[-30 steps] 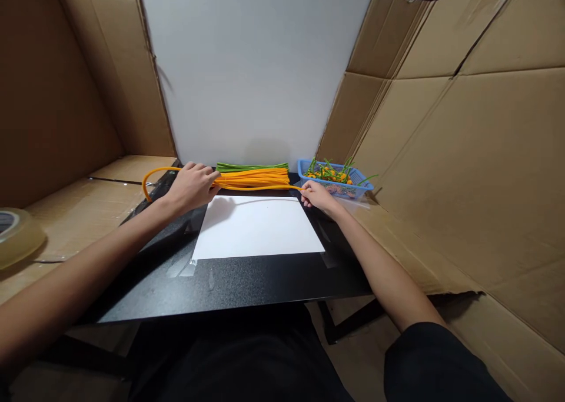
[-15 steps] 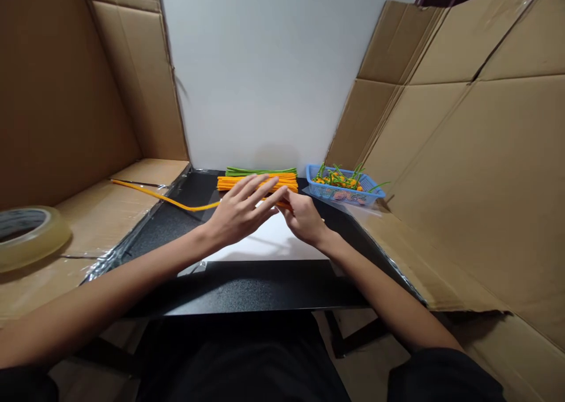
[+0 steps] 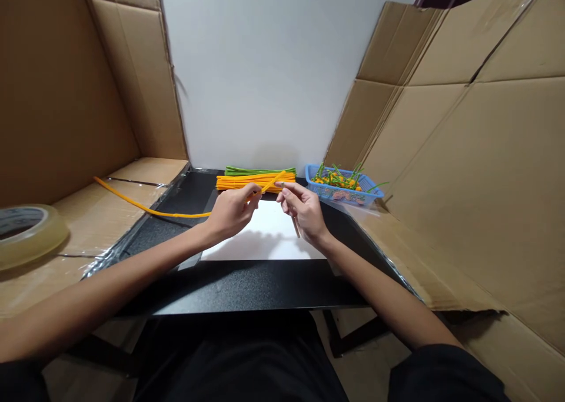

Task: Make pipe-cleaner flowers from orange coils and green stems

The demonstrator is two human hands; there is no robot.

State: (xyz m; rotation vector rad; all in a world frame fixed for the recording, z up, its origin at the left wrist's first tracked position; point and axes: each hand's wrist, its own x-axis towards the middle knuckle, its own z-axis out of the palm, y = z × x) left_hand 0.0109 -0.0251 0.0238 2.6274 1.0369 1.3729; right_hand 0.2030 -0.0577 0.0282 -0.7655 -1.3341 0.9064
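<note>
My left hand (image 3: 236,211) is closed in a pinch on an orange pipe cleaner (image 3: 170,215). Its long tail runs out to the left past the table edge, and its short bent end rises between my hands. Opposite it, my right hand (image 3: 305,212) is closed around a thin brownish stick (image 3: 296,228), whose lower end shows under the palm. The right fingertips are close to the bent end; whether they touch it I cannot tell. Below both hands lies a white sheet (image 3: 265,237). Behind them are a bundle of orange pipe cleaners (image 3: 227,182) and some green pipe cleaners (image 3: 247,170).
A blue basket (image 3: 344,196) with orange and green pieces stands at the back right of the black table (image 3: 247,287). On the left, a roll of clear tape (image 3: 55,237) rests on cardboard. Cardboard walls (image 3: 477,172) flank both sides, with a pale wall behind.
My left hand has gone from flat, spread fingers over the right hand to a pinch. The hands have moved apart, and the bent orange end and the stick now show.
</note>
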